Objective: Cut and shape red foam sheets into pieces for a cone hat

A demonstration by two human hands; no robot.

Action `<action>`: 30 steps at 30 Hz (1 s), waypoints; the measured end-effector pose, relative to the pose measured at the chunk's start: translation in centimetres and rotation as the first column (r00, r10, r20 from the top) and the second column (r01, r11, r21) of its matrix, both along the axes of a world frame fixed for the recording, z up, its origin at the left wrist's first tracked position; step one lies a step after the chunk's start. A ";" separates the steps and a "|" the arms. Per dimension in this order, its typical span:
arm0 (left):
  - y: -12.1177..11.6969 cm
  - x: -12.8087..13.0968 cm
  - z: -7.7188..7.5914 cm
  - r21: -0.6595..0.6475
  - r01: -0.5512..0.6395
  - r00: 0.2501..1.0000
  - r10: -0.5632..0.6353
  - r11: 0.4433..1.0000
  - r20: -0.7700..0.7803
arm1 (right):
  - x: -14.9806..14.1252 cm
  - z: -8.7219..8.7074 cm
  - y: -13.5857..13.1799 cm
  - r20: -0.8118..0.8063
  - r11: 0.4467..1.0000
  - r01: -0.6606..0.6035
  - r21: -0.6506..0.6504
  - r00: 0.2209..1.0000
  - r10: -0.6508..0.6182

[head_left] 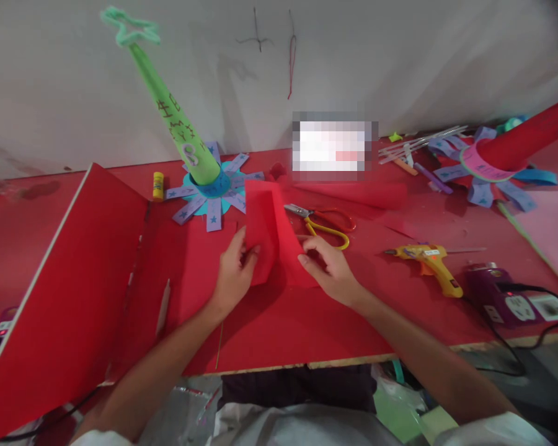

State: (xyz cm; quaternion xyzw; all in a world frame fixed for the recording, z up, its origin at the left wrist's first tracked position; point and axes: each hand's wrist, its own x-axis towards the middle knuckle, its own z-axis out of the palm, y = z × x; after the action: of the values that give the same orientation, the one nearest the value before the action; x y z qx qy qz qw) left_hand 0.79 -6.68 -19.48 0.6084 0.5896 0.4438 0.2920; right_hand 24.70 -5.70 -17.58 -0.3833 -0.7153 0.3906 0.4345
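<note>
A folded sheet of red paper (263, 232) stands upright over the red table, creased down its middle. My left hand (236, 266) pinches its left panel between thumb and fingers. At the right panel's edge, my right hand (328, 266) grips the paper with thumb and bent fingers. Just behind my right hand lie scissors (328, 224) with one red and one yellow handle, blades toward the left. A green paper cone (181, 118) topped by a star shape rises behind my left hand, from a blue ring with purple strips.
A red upright board (69, 279) partitions the left side. A yellow glue gun (428, 260) lies right, its cord near a purple power socket (504, 297). A glue stick (158, 186) stands at the back. A red cone (530, 142) leans at far right. A pencil-like stick (163, 308) lies left.
</note>
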 end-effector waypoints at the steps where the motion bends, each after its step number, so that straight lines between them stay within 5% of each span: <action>1: 0.6 -0.5 0.0 0.013 -0.035 0.999 0.035 0.999 0.033 | 0.3 -0.1 0.2 -0.007 0.998 0.065 0.000 0.998 -0.065; 5: 2.9 -2.8 0.3 0.088 -0.098 0.977 0.079 0.991 0.200 | 1.9 -0.5 1.7 -0.058 0.938 0.347 0.010 0.937 -0.346; 10: 4.5 -4.7 0.4 0.125 -0.196 0.954 0.159 0.973 0.255 | 4.0 -1.0 4.0 -0.176 0.878 0.472 -0.080 0.860 -0.479; 17: 4.6 -4.8 0.4 0.147 -0.209 0.959 0.173 0.967 0.226 | 4.8 -1.3 4.7 -0.212 0.843 0.521 -0.132 0.816 -0.538; 22: 2.9 -3.2 1.2 0.175 -0.141 0.985 0.120 0.974 0.123 | 3.6 -1.3 3.9 -0.206 0.894 0.413 -0.175 0.872 -0.443; 24: 1.8 -2.5 1.7 0.202 -0.041 0.997 0.025 0.979 0.078 | 2.8 -1.2 3.4 -0.200 0.918 0.335 -0.215 0.904 -0.377; 26: 0.8 -1.9 2.3 0.230 0.213 0.972 -0.230 0.950 0.050 | 2.0 -1.1 2.8 -0.202 0.936 0.248 -0.249 0.932 -0.301; 28: 0.1 -1.4 2.8 0.184 0.491 0.868 -0.496 0.851 -0.022 | 1.3 -1.0 2.3 -0.217 0.952 0.157 -0.263 0.952 -0.217; 30: -0.3 -0.9 3.1 0.129 0.628 0.778 -0.620 0.767 -0.102 | 0.7 -0.8 1.9 -0.242 0.961 0.080 -0.264 0.959 -0.147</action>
State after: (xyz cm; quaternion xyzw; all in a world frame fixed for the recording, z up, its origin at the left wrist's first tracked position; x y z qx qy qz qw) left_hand -0.16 -6.96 -16.39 0.8021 0.3253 0.3498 0.3584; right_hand 25.36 -3.81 -18.37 -0.4216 -0.5735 0.4993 0.4941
